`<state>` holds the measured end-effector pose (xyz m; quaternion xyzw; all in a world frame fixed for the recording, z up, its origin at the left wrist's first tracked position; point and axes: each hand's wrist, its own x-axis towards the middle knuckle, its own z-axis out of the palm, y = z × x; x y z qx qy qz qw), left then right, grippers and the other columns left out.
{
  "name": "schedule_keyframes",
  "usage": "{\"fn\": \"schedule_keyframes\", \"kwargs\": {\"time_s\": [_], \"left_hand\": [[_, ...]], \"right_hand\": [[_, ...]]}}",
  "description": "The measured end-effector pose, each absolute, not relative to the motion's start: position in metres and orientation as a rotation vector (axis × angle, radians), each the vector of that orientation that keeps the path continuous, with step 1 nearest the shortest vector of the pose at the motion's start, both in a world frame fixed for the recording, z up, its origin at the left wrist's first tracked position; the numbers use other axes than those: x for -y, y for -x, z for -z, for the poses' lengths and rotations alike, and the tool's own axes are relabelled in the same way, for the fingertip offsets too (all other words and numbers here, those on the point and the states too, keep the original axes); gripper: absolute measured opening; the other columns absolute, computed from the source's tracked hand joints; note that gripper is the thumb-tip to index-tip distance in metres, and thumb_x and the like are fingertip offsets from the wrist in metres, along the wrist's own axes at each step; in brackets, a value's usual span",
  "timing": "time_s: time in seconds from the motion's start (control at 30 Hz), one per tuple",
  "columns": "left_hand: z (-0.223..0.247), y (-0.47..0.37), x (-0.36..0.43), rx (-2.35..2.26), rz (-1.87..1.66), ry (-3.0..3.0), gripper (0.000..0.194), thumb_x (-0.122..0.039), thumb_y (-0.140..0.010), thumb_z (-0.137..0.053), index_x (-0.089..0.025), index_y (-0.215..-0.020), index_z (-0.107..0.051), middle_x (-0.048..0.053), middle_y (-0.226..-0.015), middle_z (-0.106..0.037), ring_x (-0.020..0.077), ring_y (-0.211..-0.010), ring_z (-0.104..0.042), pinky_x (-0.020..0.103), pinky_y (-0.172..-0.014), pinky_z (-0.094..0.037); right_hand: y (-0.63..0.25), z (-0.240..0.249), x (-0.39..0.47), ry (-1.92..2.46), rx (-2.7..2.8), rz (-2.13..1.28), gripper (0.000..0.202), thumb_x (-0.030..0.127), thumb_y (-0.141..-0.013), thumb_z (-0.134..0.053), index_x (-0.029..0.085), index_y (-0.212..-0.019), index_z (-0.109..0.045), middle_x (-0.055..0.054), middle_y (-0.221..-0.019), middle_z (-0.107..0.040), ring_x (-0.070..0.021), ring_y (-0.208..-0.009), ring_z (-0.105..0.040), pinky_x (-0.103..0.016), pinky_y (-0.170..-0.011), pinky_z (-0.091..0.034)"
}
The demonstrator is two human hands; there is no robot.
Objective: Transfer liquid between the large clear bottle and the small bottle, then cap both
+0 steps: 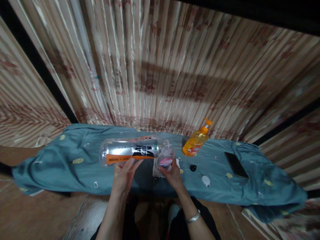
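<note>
My left hand [125, 173] grips a large clear plastic bottle [130, 150] from below; its label is silver and orange with black lettering. The bottle is tilted onto its side above the table, its neck end toward my right. My right hand [172, 171] is closed on a crumpled clear plastic bag [167, 154] by the bottle's neck end, with something pink and white in it. A pale cloth or tissue [158, 170] lies below that hand. Whether the bag touches the bottle I cannot tell.
A pump bottle of orange liquid [195, 142] stands at the back. On the teal sheet [97, 173] lie a small black cap [193, 167], a white round lid [206, 181] and a dark phone [236, 165]. Behind hangs a striped curtain [160, 80]; dark poles flank the table.
</note>
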<state>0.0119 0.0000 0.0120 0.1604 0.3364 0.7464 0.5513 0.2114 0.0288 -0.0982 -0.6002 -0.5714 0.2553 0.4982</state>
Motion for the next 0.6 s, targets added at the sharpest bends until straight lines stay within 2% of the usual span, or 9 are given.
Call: {"fn": "schedule_keyframes", "kwargs": {"time_s": [0.17,0.37,0.47,0.6], "left_hand": [[-0.0133,-0.0129,-0.0005,-0.789,-1.757,-0.376,0.034,-0.019,-0.047,-0.093,-0.019,-0.065,-0.064,-0.005,-0.051,-0.057,0.0224,-0.072,-0.070,0.066,-0.098,-0.050],[-0.0088,-0.0120,-0.0008,-0.801,-1.758,-0.386,0.032,-0.021,-0.050,-0.092,-0.019,-0.068,-0.065,-0.001,-0.066,-0.069,0.0216,-0.077,-0.071,0.065,-0.098,-0.050],[-0.0061,-0.0112,-0.0006,-0.799,-1.757,-0.412,0.031,-0.022,-0.053,-0.092,-0.021,-0.066,-0.064,-0.003,-0.061,-0.066,0.0212,-0.080,-0.072,0.061,-0.099,-0.050],[-0.0054,-0.0110,-0.0002,-0.814,-1.761,-0.421,0.034,-0.025,-0.049,-0.094,-0.020,-0.062,-0.063,-0.004,-0.059,-0.064,0.0210,-0.078,-0.072,0.059,-0.095,-0.054]], "right_hand": [[-0.2115,0.0979,-0.0288,1.428,1.391,-0.577,0.075,0.040,-0.069,-0.080,0.019,-0.135,-0.052,-0.009,-0.111,-0.074,-0.0325,-0.107,-0.071,-0.048,-0.093,-0.057],[-0.2108,0.0924,-0.0273,1.419,1.395,-0.595,0.067,0.041,-0.070,-0.078,0.020,-0.130,-0.056,-0.009,-0.110,-0.074,-0.0321,-0.108,-0.070,-0.048,-0.095,-0.056],[-0.2104,0.0903,-0.0264,1.427,1.399,-0.604,0.063,0.042,-0.071,-0.077,0.019,-0.127,-0.057,-0.010,-0.109,-0.074,-0.0327,-0.111,-0.069,-0.049,-0.098,-0.054],[-0.2095,0.0888,-0.0258,1.442,1.399,-0.607,0.071,0.044,-0.071,-0.077,0.018,-0.132,-0.053,-0.013,-0.119,-0.071,-0.0337,-0.117,-0.066,-0.051,-0.101,-0.052]]}}
